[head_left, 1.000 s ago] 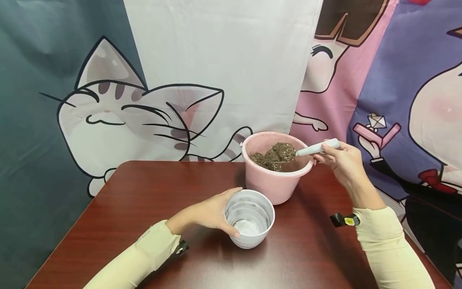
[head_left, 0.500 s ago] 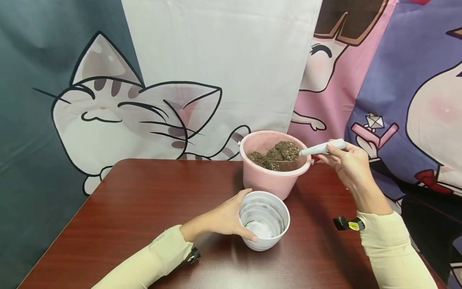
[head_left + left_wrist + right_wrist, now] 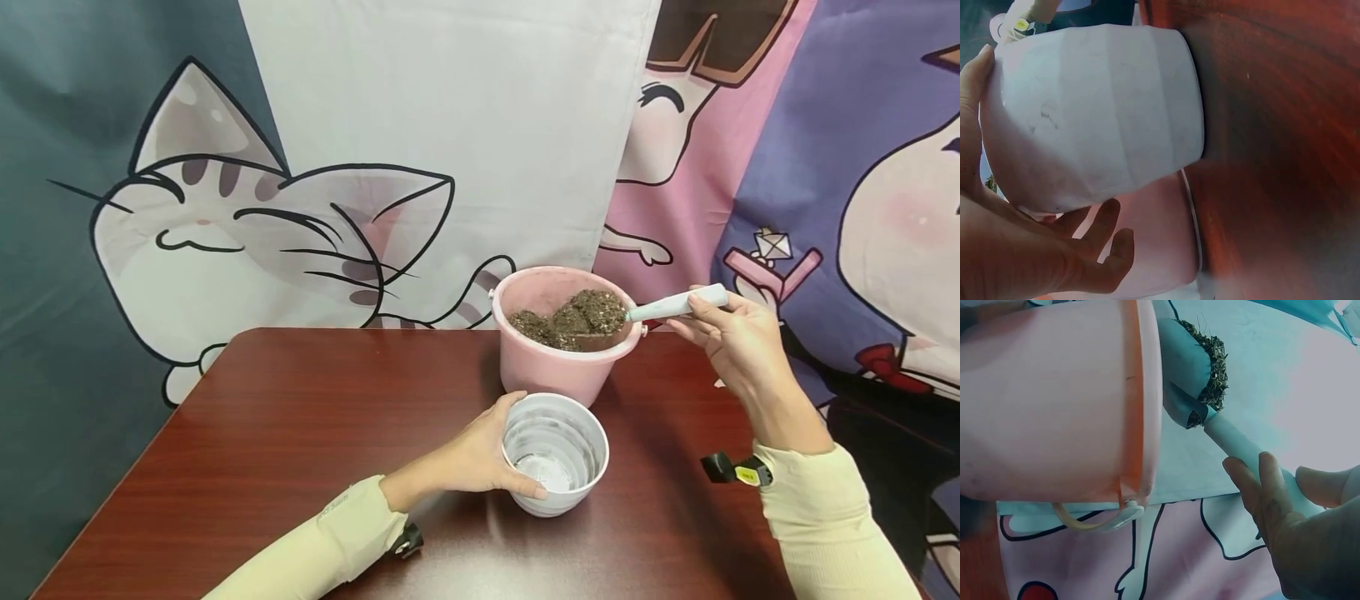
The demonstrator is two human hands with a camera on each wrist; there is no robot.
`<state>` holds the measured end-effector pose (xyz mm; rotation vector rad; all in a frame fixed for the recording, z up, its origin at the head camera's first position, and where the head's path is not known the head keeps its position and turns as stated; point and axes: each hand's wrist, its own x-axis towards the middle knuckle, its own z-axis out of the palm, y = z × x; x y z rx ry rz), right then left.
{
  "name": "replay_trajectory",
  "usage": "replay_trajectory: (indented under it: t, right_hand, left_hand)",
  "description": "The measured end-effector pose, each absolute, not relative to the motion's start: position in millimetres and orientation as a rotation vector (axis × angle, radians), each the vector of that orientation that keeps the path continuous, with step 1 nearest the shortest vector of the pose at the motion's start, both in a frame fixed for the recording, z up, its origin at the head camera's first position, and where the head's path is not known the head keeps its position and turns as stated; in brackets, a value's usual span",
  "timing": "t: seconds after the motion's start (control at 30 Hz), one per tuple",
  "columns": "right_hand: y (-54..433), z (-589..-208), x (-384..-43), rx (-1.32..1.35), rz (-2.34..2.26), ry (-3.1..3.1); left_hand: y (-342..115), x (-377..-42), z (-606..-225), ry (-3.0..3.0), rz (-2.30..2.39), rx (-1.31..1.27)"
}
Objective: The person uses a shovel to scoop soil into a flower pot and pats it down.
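Note:
My left hand (image 3: 483,454) grips a white ribbed flowerpot (image 3: 555,505) at the rim, thumb on the near side and fingers round toward the back. Nothing shows inside the pot but its streaked wall and bottom. Behind it stands a pink bucket (image 3: 553,375) with dark, crumbly soil (image 3: 551,329). My right hand (image 3: 738,342) pinches the pale blue handle of a hand trowel (image 3: 671,306) at the bucket's right rim. In the right wrist view the trowel's blade (image 3: 1185,362) carries a heap of soil and shows beyond the bucket's rim.
The reddish-brown wooden table (image 3: 337,400) bears both vessels, the bucket near its back edge. A cartoon-printed cloth (image 3: 450,83) hangs right behind. The bucket's carrying handle (image 3: 1100,522) hangs at its side in the right wrist view.
My left hand has shifted the flowerpot to the right, in front of the bucket. My right hand and the loaded trowel have moved slightly right.

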<state>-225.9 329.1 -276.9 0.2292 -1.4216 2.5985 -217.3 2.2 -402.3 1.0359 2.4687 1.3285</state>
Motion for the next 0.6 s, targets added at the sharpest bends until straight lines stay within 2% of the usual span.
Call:
replay_trajectory:
  t: [0.27,0.6]
  right_hand:
    - [328,-276,-208,0.222,2.622,-1.426]
    - [325,-284,-190,0.38,2.643,-1.443]
  left_hand:
    - [2,-212,-407,2.506,1.356,0.966]
    - [5,-208,-407,2.534,1.37,0.939]
